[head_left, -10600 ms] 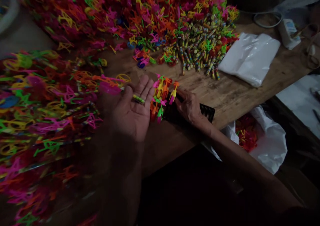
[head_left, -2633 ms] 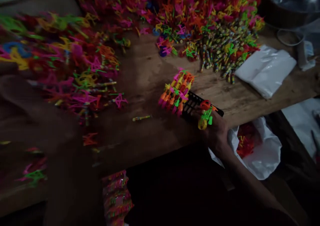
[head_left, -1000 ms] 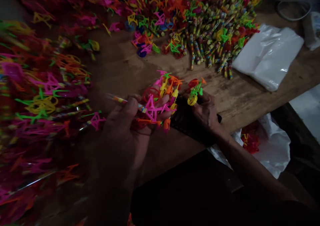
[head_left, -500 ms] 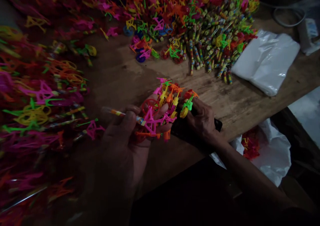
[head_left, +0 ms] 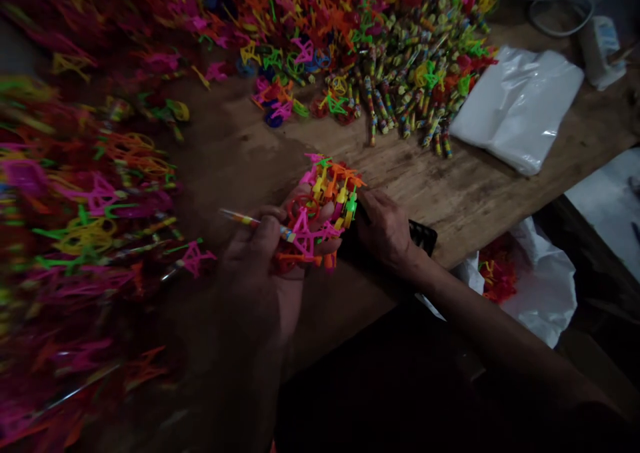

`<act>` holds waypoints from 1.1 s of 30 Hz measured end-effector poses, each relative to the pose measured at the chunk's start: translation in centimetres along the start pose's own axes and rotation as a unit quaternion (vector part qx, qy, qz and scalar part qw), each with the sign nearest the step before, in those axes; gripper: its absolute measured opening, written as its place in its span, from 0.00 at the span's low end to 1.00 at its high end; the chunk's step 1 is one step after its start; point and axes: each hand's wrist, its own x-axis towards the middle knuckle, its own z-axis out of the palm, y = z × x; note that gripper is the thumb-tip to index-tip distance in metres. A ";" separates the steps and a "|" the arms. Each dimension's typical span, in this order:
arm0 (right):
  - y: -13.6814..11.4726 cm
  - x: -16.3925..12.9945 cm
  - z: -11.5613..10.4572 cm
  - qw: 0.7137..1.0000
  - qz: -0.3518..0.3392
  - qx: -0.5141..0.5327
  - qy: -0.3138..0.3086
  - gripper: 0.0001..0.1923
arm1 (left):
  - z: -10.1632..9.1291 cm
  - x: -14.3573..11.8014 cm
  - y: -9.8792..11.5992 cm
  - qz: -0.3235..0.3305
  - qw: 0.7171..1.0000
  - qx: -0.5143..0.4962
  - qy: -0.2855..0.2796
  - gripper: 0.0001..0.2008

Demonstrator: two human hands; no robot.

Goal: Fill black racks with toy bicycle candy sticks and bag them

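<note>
My left hand [head_left: 255, 246] is closed round a bunch of small bright plastic toy pieces [head_left: 325, 206], pink, orange, yellow, green and red, shaped like little bicycle frames and wheels. Between its thumb and forefinger lies a thin clear tube with coloured bands [head_left: 243, 218], its narrow end to the left. Close by the bunch's right side, my right hand [head_left: 387, 233] has its fingers curled down over a black tray-like thing with small holes [head_left: 423, 237]. Those fingertips are partly hidden, so what they grip cannot be made out.
Heaps of plastic pieces [head_left: 85, 239] cover the wooden table [head_left: 220, 146] at left and back. Banded tubes [head_left: 390, 99] lie behind, beside a stack of clear plastic bags [head_left: 520, 109]. A white sack [head_left: 545, 293] with red pieces stands below the right edge; a power strip [head_left: 600, 53] lies at back right.
My right hand has moved left and closer to the bunch. The green and yellow piece that was at its fingers now sits against the bunch in my left hand. The view has shifted slightly.
</note>
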 end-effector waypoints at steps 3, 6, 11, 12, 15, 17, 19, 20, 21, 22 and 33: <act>1.0 0.1 0.0 0.999 -0.009 0.037 -0.009 0.14 | 0.4 0.0 0.1 0.023 1.000 -0.001 0.003 0.06; 1.0 -0.2 -1.8 0.995 -0.046 0.090 0.005 0.14 | 0.7 -0.2 0.9 0.013 1.000 0.003 -0.003 0.07; -3.0 -2.6 -7.9 0.990 -0.075 0.067 0.103 0.14 | 0.1 -2.7 2.3 -0.030 0.998 0.045 -0.043 0.16; -4.0 -2.9 -9.0 0.986 -0.109 0.083 0.098 0.16 | -0.1 -3.3 2.4 -0.041 0.995 0.072 -0.057 0.18; -6.3 -2.5 -10.7 0.959 -0.263 0.103 0.014 0.20 | -0.2 -4.9 2.1 -0.054 0.980 0.166 -0.099 0.15; -6.5 -1.8 -10.9 0.933 -0.347 0.080 -0.048 0.23 | 0.0 -5.5 1.7 -0.047 0.967 0.223 -0.114 0.09; -6.0 -1.3 -10.9 0.920 -0.379 0.053 -0.090 0.24 | 0.1 -5.8 1.5 -0.053 0.953 0.268 -0.130 0.08; -5.6 -1.3 -10.9 0.920 -0.377 0.043 -0.103 0.23 | 0.2 -5.9 1.4 -0.059 0.947 0.284 -0.139 0.10; -5.2 -1.3 -11.1 0.922 -0.369 0.034 -0.113 0.20 | 0.2 -5.9 1.5 -0.063 0.942 0.294 -0.149 0.14; -4.8 -1.5 -11.4 0.924 -0.362 0.026 -0.119 0.17 | 0.2 -5.8 1.6 -0.064 0.938 0.302 -0.155 0.19; -1.0 -4.8 -12.7 0.962 -0.260 -0.033 -0.079 0.10 | 1.9 -5.9 0.2 -0.101 0.932 0.332 -0.100 0.25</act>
